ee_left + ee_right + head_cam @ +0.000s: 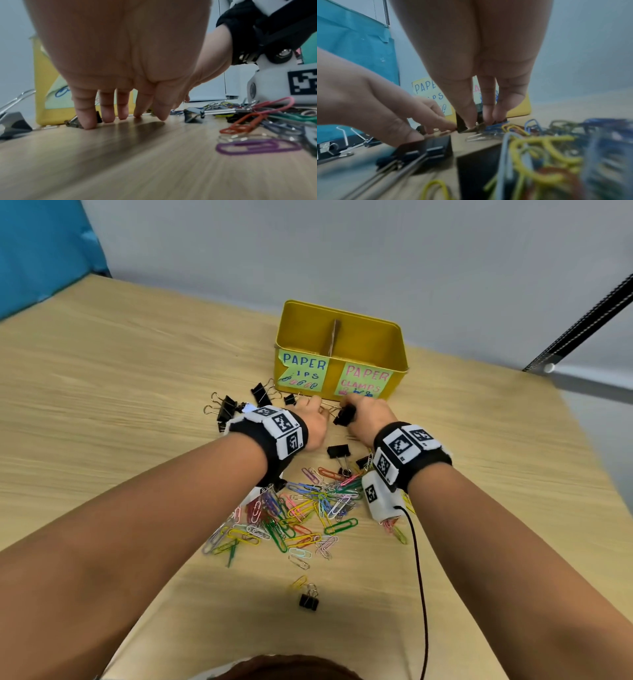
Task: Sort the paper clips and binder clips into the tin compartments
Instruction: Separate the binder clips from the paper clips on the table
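The yellow tin (394,371) stands upright at the back with a divider (334,337); its left label reads paper clips, its right label paper clamps. Both hands are low on the table just in front of it. My right hand (363,416) pinches a black binder clip (344,416) between thumb and fingers, down at the table surface (461,124). My left hand (313,416) points its fingertips (106,119) down onto the wood, and one finger touches that same clip. A pile of coloured paper clips (301,515) lies under my wrists.
Several black binder clips (226,407) lie left of the tin, and one (338,451) sits between my wrists. A lone binder clip (309,601) and a yellow paper clip lie nearer to me. A dark cable (419,559) trails from the right wristband.
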{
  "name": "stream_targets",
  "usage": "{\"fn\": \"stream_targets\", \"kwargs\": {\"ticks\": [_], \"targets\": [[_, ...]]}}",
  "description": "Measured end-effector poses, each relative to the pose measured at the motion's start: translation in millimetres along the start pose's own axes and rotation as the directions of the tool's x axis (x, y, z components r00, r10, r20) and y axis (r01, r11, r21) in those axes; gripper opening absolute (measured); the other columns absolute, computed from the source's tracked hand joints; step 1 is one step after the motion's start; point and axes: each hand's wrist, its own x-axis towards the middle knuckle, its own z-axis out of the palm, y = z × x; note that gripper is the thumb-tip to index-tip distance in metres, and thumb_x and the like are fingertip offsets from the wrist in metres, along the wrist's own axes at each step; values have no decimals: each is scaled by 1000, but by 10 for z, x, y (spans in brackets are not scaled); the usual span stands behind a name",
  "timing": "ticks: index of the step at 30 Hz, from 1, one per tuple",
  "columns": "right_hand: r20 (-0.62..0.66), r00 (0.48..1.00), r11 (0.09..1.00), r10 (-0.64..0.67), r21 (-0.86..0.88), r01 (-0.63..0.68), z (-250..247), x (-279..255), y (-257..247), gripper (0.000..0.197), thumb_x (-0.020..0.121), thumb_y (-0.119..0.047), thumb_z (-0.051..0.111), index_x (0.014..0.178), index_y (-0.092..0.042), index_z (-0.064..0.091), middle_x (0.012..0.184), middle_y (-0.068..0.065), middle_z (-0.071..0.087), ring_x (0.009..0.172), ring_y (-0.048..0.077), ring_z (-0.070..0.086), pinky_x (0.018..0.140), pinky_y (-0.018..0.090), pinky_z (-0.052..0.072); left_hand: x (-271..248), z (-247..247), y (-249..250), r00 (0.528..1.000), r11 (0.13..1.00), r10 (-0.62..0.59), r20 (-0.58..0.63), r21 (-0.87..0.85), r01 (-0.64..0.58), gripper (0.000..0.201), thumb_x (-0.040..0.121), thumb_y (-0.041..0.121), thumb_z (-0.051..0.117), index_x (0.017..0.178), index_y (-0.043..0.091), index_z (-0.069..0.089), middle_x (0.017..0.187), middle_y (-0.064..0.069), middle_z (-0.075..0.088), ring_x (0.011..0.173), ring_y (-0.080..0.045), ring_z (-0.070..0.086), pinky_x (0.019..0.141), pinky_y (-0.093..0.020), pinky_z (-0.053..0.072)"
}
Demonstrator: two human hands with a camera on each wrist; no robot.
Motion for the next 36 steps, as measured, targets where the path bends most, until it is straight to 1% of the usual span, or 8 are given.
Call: {"fn": "stream_targets", "kwargs": {"ticks": [7, 14, 17, 21, 25, 30, 34, 36], "targets": [[-74, 997, 983, 33, 184, -19, -133, -58, 137, 45, 85, 7, 47, 122, -17, 56, 122, 13, 62, 112, 29, 57, 89, 29, 47, -307, -67, -35, 986, 980, 166, 7, 114, -165, 42, 95, 20, 34, 134, 7, 46, 134, -15, 40, 124, -32, 38, 101, -43, 39], [-54, 997, 912, 52, 409, -25, -234, -79, 177, 61, 83, 15, 37, 129, -22, 56, 100, 0, 63, 96, 15, 56, 95, 31, 47, -663, -107, -128, 983, 983, 178, 55, -56, -175, 38, 93, 9, 39, 124, 6, 60, 132, -12, 56, 122, -27, 51, 103, -33, 41], [-100, 987, 945, 125, 316, -88, -234, -97, 232, 42, 89, 8, 39, 118, -10, 64, 121, 11, 64, 115, 24, 57, 106, 36, 43, -700, -93, -113, 978, 975, 204, 36, -102, -199, 39, 94, 10, 38, 128, 9, 56, 133, -12, 51, 123, -27, 48, 104, -33, 40], [121, 989, 995, 82, 41, -87, -205, -212, 243, 45, 93, 1, 39, 134, -13, 51, 139, 12, 52, 127, 27, 50, 106, 32, 39, -623, -69, -33, 956, 946, 294, 3, -144, -290, 57, 90, 5, 40, 144, 20, 33, 144, -9, 34, 134, -26, 33, 113, -37, 32], [293, 956, 996, 0, -85, 26, -220, -336, 274, 54, 89, 8, 35, 132, -19, 54, 143, 8, 48, 130, 24, 46, 106, 30, 37, -532, 17, 64, 914, 925, 362, 184, 48, -376, 66, 92, 10, 39, 149, 28, 12, 160, 1, 4, 146, -27, 7, 118, -47, 19], [194, 981, 995, -13, -91, 31, -260, -357, 292, 51, 90, 4, 37, 131, -21, 54, 144, 7, 47, 130, 25, 45, 109, 35, 37, -508, 59, -2, 943, 944, 263, 206, 146, -296, 63, 97, 23, 37, 151, 22, 4, 160, 7, -6, 148, -25, -3, 117, -54, 15], [360, 922, 975, -142, -109, 193, -177, -421, 216, 69, 86, 12, 31, 147, -20, 28, 159, 2, 17, 144, 23, 24, 118, 32, 19, -479, 49, -91, 976, 970, 166, 139, 154, -187, 64, 96, 21, 39, 151, 18, 6, 160, 6, -8, 148, -27, -5, 116, -52, 13], [398, 913, 973, -85, -162, 162, -157, -456, 246, 64, 86, 11, 31, 144, -16, 34, 157, 4, 24, 141, 25, 30, 116, 33, 25, -469, 38, -104, 988, 979, 136, 72, 142, -145, 64, 94, 17, 39, 151, 16, 8, 161, 4, -6, 148, -28, -2, 116, -50, 14]]}}
